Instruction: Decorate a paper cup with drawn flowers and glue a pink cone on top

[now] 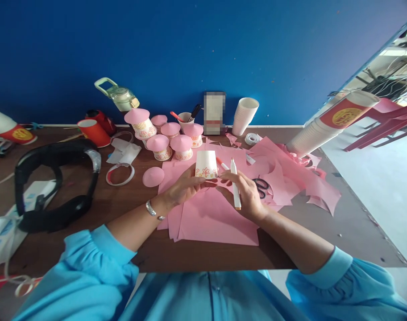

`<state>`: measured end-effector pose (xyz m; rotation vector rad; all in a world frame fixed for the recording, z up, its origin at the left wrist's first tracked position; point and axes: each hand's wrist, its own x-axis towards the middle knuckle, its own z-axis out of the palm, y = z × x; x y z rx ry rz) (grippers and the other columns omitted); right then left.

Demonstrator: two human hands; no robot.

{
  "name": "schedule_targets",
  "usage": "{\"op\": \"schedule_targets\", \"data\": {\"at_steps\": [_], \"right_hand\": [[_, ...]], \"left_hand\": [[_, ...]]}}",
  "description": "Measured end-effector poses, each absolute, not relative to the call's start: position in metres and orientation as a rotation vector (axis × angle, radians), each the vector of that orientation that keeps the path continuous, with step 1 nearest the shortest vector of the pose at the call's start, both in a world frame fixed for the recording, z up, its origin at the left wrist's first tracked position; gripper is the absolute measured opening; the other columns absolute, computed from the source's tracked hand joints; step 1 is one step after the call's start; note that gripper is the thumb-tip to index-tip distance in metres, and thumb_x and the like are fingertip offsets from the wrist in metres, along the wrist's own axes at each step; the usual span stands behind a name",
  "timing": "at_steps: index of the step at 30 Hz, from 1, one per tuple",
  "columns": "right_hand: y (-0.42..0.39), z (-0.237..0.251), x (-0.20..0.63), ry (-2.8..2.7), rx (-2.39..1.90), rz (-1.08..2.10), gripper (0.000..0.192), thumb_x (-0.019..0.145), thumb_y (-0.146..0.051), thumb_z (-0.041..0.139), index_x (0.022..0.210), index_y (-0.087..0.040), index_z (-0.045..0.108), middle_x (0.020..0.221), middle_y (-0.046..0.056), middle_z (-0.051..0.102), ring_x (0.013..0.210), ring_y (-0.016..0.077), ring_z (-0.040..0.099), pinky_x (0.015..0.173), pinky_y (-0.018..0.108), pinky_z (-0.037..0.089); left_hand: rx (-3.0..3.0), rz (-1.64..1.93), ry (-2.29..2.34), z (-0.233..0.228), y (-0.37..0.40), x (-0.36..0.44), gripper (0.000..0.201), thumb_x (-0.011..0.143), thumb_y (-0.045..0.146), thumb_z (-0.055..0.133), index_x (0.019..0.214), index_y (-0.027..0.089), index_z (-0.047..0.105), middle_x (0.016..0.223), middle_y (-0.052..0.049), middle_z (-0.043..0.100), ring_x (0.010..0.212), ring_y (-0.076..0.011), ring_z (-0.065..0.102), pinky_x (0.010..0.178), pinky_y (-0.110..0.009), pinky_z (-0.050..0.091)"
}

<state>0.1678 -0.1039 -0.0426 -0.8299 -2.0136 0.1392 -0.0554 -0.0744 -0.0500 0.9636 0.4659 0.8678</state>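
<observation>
Left hand: the left hand (183, 187) has its grip pinched on the small white paper cup with orange flower drawings (206, 164), held upside down over the pink paper sheets (217, 218).
Right hand: the right hand (245, 194) has its grip closed around a white marker pen with orange ends (234, 183), just beside the cup.
Table: a brown wooden table (123, 209).
Behind: pink-roofed paper cup houses (172, 140), a stack of white cups (244, 116), black scissors (261, 187).
</observation>
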Motion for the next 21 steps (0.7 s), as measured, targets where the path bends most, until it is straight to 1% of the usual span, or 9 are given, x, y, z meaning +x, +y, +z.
{"op": "schedule_targets", "data": {"at_steps": [2, 4, 10, 12, 15, 18, 21], "right_hand": [[-0.105, -0.044, 0.166, -2.010, -0.828, 0.146, 0.020, 0.102, -0.022, 0.069, 0.121, -0.023, 0.063, 0.103, 0.009, 0.078, 0.080, 0.0185, 0.076, 0.071, 0.029, 0.062], [-0.105, -0.045, 0.165, -2.017, -0.837, 0.148, 0.019, 0.103, -0.021, 0.068, 0.121, -0.023, 0.064, 0.102, 0.008, 0.078, 0.080, 0.0184, 0.075, 0.071, 0.029, 0.062], [-0.106, -0.045, 0.166, -2.031, -0.812, 0.149, 0.024, 0.103, -0.017, 0.063, 0.127, -0.024, 0.066, 0.100, 0.007, 0.077, 0.075, 0.0172, 0.073, 0.070, 0.028, 0.060], [-0.105, -0.043, 0.169, -2.028, -0.789, 0.147, 0.028, 0.106, -0.018, 0.059, 0.133, -0.024, 0.066, 0.096, 0.006, 0.074, 0.074, 0.0165, 0.071, 0.069, 0.028, 0.060], [-0.105, -0.038, 0.173, -2.001, -0.757, 0.102, 0.031, 0.110, -0.027, 0.054, 0.138, -0.025, 0.066, 0.091, 0.004, 0.065, 0.074, 0.0169, 0.067, 0.067, 0.029, 0.059], [-0.106, -0.035, 0.175, -1.974, -0.721, 0.096, 0.034, 0.111, -0.036, 0.052, 0.138, -0.024, 0.069, 0.093, 0.005, 0.061, 0.076, 0.0175, 0.065, 0.067, 0.031, 0.060], [-0.107, -0.034, 0.176, -1.983, -0.727, 0.113, 0.033, 0.110, -0.030, 0.054, 0.139, -0.025, 0.068, 0.092, 0.005, 0.062, 0.073, 0.0168, 0.064, 0.065, 0.029, 0.058]], "left_hand": [[0.975, 0.861, 0.463, -0.045, -0.076, -0.053, 0.048, 0.092, 0.025, 0.080, 0.139, 0.021, 0.069, 0.130, -0.013, 0.075, 0.118, -0.0266, 0.073, 0.105, -0.041, 0.059], [0.983, 0.866, 0.479, -0.042, -0.077, -0.051, 0.047, 0.090, 0.023, 0.082, 0.136, 0.021, 0.071, 0.128, -0.012, 0.076, 0.118, -0.0263, 0.074, 0.105, -0.040, 0.059], [0.987, 0.884, 0.514, -0.039, -0.079, -0.049, 0.050, 0.083, 0.023, 0.090, 0.130, 0.025, 0.072, 0.120, -0.007, 0.077, 0.112, -0.0227, 0.074, 0.101, -0.036, 0.058], [0.967, 0.881, 0.523, -0.042, -0.079, -0.050, 0.049, 0.081, 0.023, 0.091, 0.127, 0.026, 0.073, 0.115, -0.005, 0.077, 0.108, -0.0216, 0.074, 0.101, -0.037, 0.058], [0.932, 0.867, 0.557, -0.047, -0.077, -0.054, 0.049, 0.080, 0.020, 0.091, 0.126, 0.028, 0.074, 0.114, -0.003, 0.076, 0.105, -0.0198, 0.074, 0.101, -0.037, 0.058], [0.930, 0.857, 0.552, -0.051, -0.077, -0.056, 0.049, 0.082, 0.022, 0.089, 0.128, 0.027, 0.073, 0.120, -0.006, 0.076, 0.108, -0.0210, 0.073, 0.104, -0.039, 0.058], [0.922, 0.872, 0.514, -0.053, -0.077, -0.056, 0.044, 0.083, 0.028, 0.089, 0.124, 0.023, 0.075, 0.118, -0.008, 0.077, 0.110, -0.0232, 0.073, 0.107, -0.042, 0.057]]}}
